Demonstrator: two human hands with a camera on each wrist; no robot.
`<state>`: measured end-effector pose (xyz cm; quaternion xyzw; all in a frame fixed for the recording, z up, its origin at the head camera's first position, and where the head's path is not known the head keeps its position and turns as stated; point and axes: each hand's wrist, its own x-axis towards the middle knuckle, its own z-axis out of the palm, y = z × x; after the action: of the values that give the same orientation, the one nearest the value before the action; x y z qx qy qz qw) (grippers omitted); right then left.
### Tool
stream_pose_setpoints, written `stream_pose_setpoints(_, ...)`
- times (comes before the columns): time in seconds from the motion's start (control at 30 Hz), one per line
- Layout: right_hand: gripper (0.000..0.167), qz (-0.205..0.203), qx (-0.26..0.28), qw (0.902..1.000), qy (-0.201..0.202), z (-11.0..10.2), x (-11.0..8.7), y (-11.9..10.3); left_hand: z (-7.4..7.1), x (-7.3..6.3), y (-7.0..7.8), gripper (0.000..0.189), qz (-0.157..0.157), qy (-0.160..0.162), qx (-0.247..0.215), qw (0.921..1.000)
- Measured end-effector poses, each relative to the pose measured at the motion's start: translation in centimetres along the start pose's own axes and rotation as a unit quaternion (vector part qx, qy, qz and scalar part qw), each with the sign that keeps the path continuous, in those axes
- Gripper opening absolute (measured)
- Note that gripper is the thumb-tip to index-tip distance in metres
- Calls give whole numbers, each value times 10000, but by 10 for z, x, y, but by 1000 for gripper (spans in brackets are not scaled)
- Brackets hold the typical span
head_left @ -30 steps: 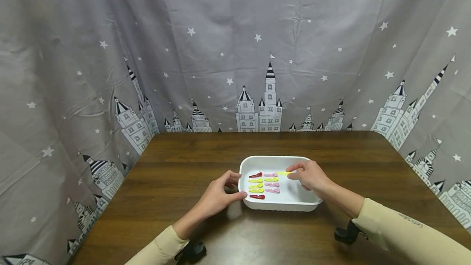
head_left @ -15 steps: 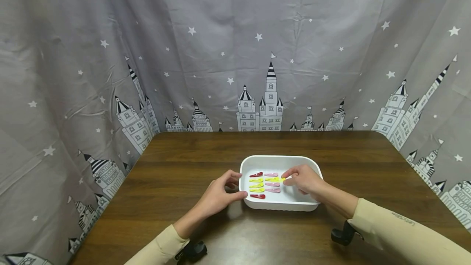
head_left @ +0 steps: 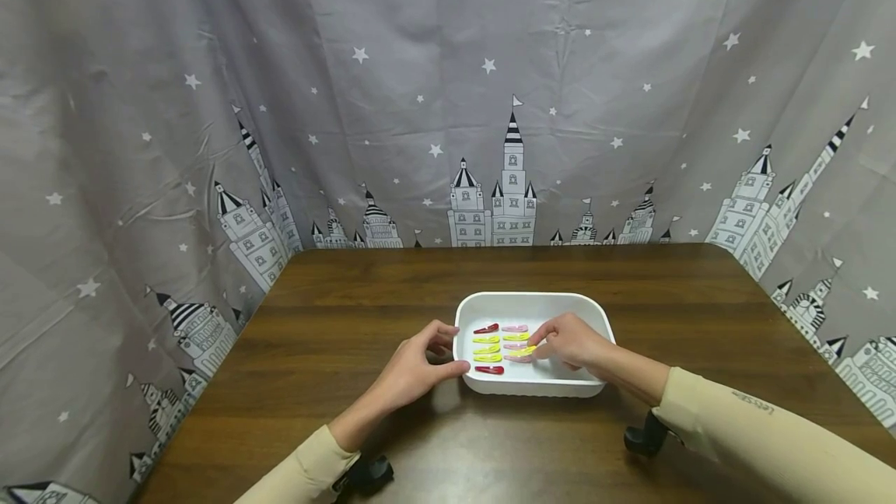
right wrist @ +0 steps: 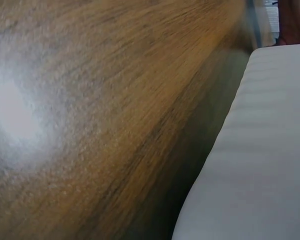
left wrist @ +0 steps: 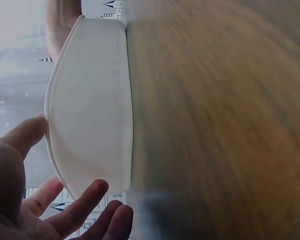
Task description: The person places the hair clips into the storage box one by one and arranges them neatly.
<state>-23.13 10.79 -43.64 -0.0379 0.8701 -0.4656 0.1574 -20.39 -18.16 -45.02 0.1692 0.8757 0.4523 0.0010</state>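
Inside a white tray (head_left: 535,388), several snap hair clips lie in two columns. The left column has a red hair clip (head_left: 486,328), yellow hair clips (head_left: 486,349) and another red one (head_left: 489,370). Pink hair clips (head_left: 515,328) and a yellow hair clip (head_left: 516,337) make up the column beside it. My right hand (head_left: 570,342) pinches a yellow hair clip (head_left: 525,351) over the lower pink clips; whether they touch is unclear. My left hand (head_left: 418,364) touches the tray's left end with thumb and fingertips, its other fingers loosely extended in the left wrist view.
The tray stands on a brown wooden table (head_left: 364,286). Behind the table hangs a grey curtain (head_left: 392,99) printed with castles and stars. A black wrist device (head_left: 645,435) sits beneath the right sleeve.
The right hand has moved left and toward the near side, carrying the yellow hair clip from the far end of the right column down to the lower pink clips. The left hand stays put.
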Motion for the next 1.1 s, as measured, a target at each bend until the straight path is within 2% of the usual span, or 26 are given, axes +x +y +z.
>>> stream_pose_setpoints(0.2,11,-28,-331,9993,-175,1,2,-1,0,2,-1,54,7,-4,61,10000)
stream_pose_setpoints(0.43,10,-26,-475,9982,-368,3,0,0,-1,1,0,54,-2,-47,33,10000)
stream_pose_setpoints(0.67,10,-193,-688,9966,-400,5,0,0,-1,2,0,53,0,-46,61,10000)
stream_pose_setpoints(1.1,13,-548,-1543,9861,-265,11,0,-1,-1,1,-2,55,-57,-87,132,9999)
